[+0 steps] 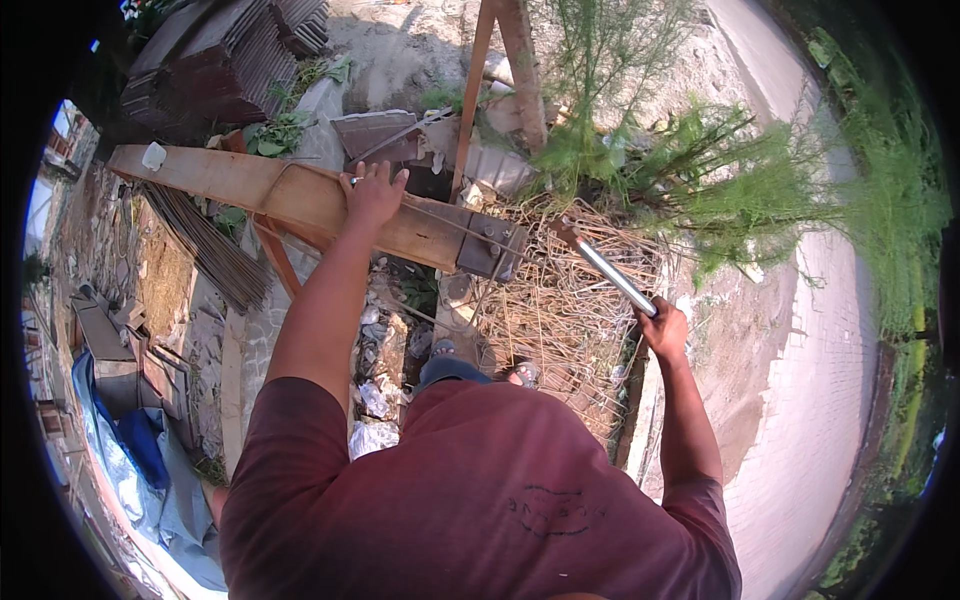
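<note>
The left hand (372, 193) lies flat, fingers spread, on top of a long rusty steel beam (300, 200) that runs from far left toward the middle, pinning thin wire rods against it. The right hand (664, 328) is closed around the near end of a shiny metal lever pipe (612, 275) angled toward the beam's bolted plate (490, 248). The pipe looks stiff, heavy and smooth, best gripped near its end for leverage. Bent rusty stirrups (560, 310) pile beneath, beside green shrubs (720, 180).
</note>
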